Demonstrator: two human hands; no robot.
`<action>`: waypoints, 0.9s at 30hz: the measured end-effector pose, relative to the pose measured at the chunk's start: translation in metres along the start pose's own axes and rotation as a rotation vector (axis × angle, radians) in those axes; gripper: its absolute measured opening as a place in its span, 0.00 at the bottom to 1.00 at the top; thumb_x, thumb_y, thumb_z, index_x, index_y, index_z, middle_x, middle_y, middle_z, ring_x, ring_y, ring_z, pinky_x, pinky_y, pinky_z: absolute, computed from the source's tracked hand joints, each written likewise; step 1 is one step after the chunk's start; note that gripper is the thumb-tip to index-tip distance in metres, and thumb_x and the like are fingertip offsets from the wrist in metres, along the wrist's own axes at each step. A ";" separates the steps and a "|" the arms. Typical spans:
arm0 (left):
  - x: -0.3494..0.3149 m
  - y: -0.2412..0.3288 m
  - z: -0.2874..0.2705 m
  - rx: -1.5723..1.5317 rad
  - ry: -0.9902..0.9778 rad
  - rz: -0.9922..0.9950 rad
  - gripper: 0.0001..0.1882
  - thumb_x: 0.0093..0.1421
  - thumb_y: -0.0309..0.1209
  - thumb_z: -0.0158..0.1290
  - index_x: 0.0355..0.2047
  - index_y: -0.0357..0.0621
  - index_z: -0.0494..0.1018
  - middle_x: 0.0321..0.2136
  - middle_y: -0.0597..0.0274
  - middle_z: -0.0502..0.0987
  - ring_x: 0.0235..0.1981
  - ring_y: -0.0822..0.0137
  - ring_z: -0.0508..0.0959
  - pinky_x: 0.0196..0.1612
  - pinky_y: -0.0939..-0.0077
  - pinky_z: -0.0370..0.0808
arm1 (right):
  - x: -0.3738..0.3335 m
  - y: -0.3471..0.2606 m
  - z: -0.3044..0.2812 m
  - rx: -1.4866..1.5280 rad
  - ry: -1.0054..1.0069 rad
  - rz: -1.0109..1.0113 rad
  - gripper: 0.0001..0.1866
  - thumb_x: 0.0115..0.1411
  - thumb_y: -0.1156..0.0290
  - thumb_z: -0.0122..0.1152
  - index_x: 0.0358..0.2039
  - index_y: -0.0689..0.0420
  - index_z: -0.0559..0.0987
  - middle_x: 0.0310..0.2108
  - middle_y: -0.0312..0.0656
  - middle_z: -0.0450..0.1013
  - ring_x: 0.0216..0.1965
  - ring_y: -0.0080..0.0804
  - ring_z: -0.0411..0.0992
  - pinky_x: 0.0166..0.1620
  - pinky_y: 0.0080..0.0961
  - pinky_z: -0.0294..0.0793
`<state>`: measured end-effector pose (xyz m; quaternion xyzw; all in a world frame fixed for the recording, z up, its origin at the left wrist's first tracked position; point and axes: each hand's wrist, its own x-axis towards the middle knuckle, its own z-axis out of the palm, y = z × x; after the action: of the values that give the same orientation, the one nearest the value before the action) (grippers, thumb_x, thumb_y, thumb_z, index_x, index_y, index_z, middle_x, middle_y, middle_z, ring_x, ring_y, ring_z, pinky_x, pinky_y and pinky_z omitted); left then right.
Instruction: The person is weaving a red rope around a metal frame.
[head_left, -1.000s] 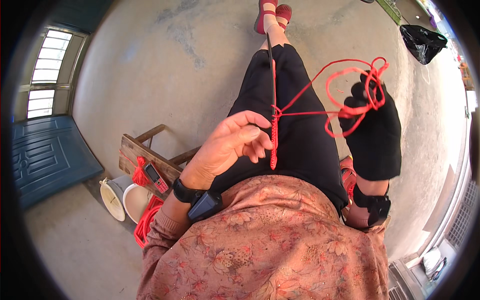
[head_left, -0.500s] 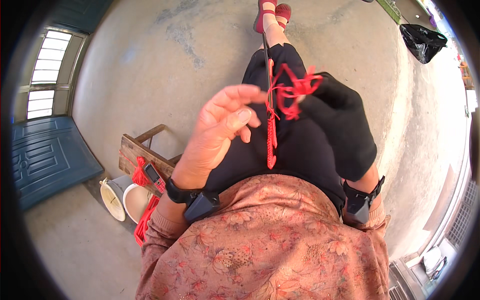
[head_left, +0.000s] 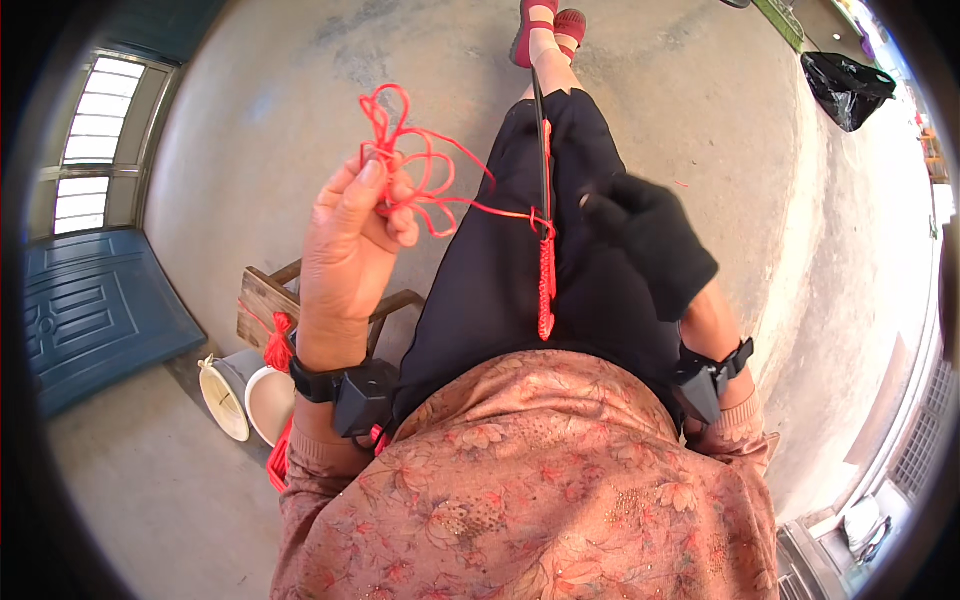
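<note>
My bare left hand (head_left: 355, 215) is raised left of my lap, its thumb and fingers pinching a looped bundle of red cord (head_left: 430, 172). From the bundle one strand runs right to a dark thin rod (head_left: 541, 130) and loops around it. The rod lies lengthwise between my legs. Along its near part sits a tightly knotted red braid (head_left: 547, 285), ending near my waist. My right hand (head_left: 650, 240), in a black glove with a bare fingertip showing, hovers over my right thigh just right of the rod. Its fingers are bent and blurred, and no cord shows in them.
A wooden stool (head_left: 262, 310) at my left carries a hank of red cord (head_left: 280, 345). Beside it are a white bucket (head_left: 268, 405) and a grey one (head_left: 225, 400). A blue door panel (head_left: 110, 310) lies far left; a black plastic bag (head_left: 845, 90) sits at the far right.
The red cord bundle has passed from my gloved right hand to my left, which has moved left and closed on it. The strand to the rod is now stretched out.
</note>
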<state>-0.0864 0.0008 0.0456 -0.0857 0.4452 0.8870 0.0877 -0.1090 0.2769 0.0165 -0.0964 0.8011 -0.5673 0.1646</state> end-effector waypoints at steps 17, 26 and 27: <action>-0.012 0.000 -0.007 0.027 0.026 0.031 0.10 0.67 0.34 0.52 0.43 0.42 0.74 0.30 0.65 0.76 0.26 0.75 0.73 0.29 0.78 0.70 | 0.010 0.010 0.022 -0.550 0.090 -0.464 0.14 0.53 0.76 0.57 0.41 0.53 0.79 0.44 0.42 0.74 0.39 0.45 0.75 0.41 0.37 0.75; -0.011 -0.005 -0.014 0.042 0.076 0.032 0.09 0.68 0.33 0.52 0.42 0.42 0.74 0.30 0.64 0.76 0.25 0.75 0.72 0.28 0.78 0.71 | 0.019 0.002 0.011 -0.713 -0.089 -0.488 0.20 0.46 0.75 0.61 0.43 0.51 0.79 0.47 0.42 0.74 0.43 0.46 0.75 0.42 0.37 0.75; -0.008 -0.008 -0.016 0.049 0.086 0.023 0.09 0.67 0.33 0.52 0.42 0.42 0.74 0.30 0.64 0.76 0.25 0.75 0.72 0.28 0.78 0.71 | 0.017 0.002 0.010 -0.650 -0.053 -0.483 0.19 0.46 0.76 0.61 0.42 0.51 0.79 0.44 0.43 0.75 0.42 0.46 0.76 0.42 0.35 0.75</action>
<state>-0.0752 -0.0080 0.0314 -0.1166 0.4711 0.8723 0.0603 -0.1208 0.2632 0.0085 -0.3435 0.8885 -0.3040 0.0079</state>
